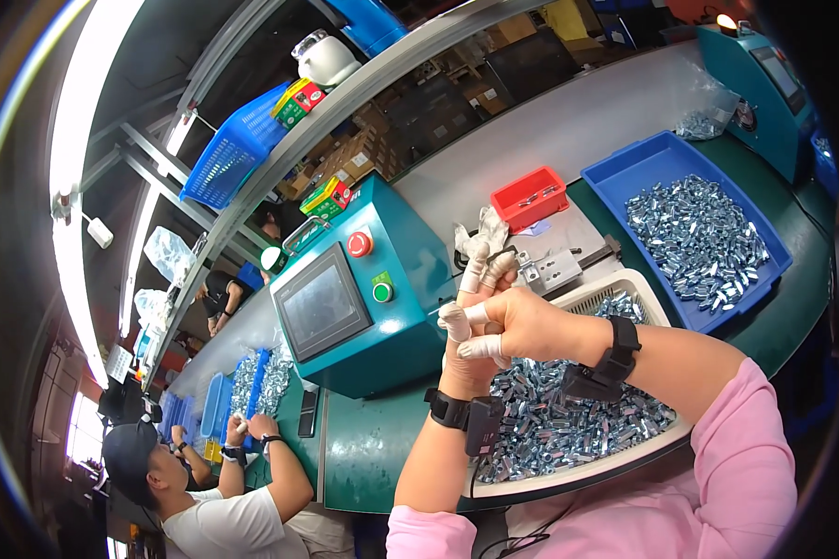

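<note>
White finger covers are on several fingers of both hands. My left hand [487, 275] is beside a small metal fixture [552, 270], its fingers closed; what they hold is hidden. My right hand [522, 326] crosses in front of the left wrist, its covered fingertips curled together near the teal machine; a thin piece may stick out of them, too small to name. Below both hands stands a cream basket [657, 293] heaped with shiny metal fittings [569, 419]. A crumpled white glove [490, 224] lies behind my left hand.
A teal machine [410, 252] with a screen and red and green buttons stands left of my hands. A red bin [529, 197] and a blue tray [598, 166] of fittings sit behind and right. At the left, a person [224, 503] works by a phone [308, 415].
</note>
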`<state>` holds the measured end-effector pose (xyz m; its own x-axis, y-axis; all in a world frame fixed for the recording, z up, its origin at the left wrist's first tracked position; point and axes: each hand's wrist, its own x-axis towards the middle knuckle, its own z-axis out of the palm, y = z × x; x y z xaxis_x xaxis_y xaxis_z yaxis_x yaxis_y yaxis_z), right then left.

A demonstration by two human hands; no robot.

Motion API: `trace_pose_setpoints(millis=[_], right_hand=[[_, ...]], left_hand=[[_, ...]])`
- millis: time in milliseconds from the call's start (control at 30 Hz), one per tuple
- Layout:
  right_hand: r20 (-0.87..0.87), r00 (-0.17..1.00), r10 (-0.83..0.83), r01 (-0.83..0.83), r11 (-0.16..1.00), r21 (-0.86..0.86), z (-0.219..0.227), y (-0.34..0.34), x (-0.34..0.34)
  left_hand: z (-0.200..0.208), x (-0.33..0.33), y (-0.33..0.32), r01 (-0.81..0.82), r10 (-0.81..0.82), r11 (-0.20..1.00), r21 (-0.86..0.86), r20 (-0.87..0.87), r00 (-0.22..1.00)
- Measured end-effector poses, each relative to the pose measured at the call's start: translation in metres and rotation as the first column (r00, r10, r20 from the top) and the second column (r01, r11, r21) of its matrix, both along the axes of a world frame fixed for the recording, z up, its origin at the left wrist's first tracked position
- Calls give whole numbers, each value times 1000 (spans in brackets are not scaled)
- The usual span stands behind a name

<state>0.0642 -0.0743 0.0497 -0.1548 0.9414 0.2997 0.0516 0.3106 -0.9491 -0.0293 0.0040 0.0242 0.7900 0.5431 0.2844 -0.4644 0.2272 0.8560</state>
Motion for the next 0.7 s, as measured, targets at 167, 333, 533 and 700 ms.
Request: trace_pose_setpoints(millis=[167, 333, 533, 700], right_hand=[[143, 987, -80, 64, 992, 111, -5, 3, 0], [159, 982, -105, 73, 978, 195, -6, 6, 1], [54, 990, -127, 115, 976, 185, -21, 14, 0], [70, 996, -51, 52, 999, -15, -6, 2, -5]], left_hand=[[1, 2, -1, 5, -5, 1000, 9, 14, 1000], [4, 1, -1, 40, -39, 999, -18, 24, 999], [3, 4, -2, 45, -46, 999, -14, -13, 999], [1, -2, -7, -1, 2, 1000, 21, -52, 999]])
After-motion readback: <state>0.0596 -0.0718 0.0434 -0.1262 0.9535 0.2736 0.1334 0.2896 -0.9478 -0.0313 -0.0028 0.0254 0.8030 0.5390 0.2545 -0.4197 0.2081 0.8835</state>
